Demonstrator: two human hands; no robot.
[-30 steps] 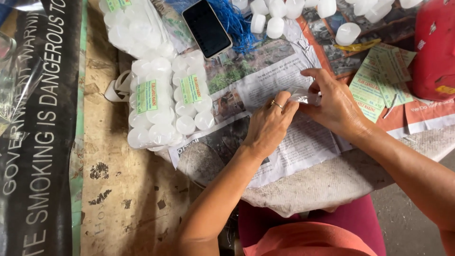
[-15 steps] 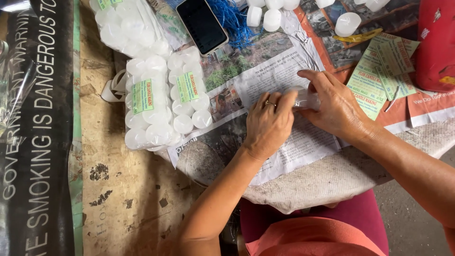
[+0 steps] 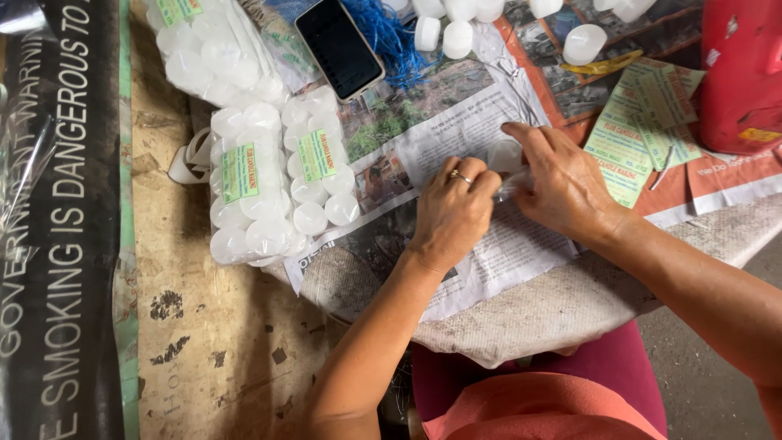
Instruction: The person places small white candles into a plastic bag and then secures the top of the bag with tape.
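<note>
Both hands meet over a sheet of newspaper [image 3: 440,138] on the table. My left hand [image 3: 452,213], with a ring on one finger, is closed around the end of a clear plastic bag [image 3: 513,186]. My right hand [image 3: 562,189] grips the same bag from the other side, its fingers over a small white round container [image 3: 505,155] that seems to sit inside the bag. To the left lie packed clear bags of white containers [image 3: 269,191] with green paper labels.
A black phone [image 3: 340,47] lies at the back beside blue string [image 3: 391,33]. Loose white containers [image 3: 585,42] and green paper labels [image 3: 639,130] are at the back right, next to a red container [image 3: 745,73]. A black printed sheet [image 3: 57,228] covers the left side.
Both hands have drifted slightly left and toward me while staying together on the bag. The packed bags have not moved on the table.
</note>
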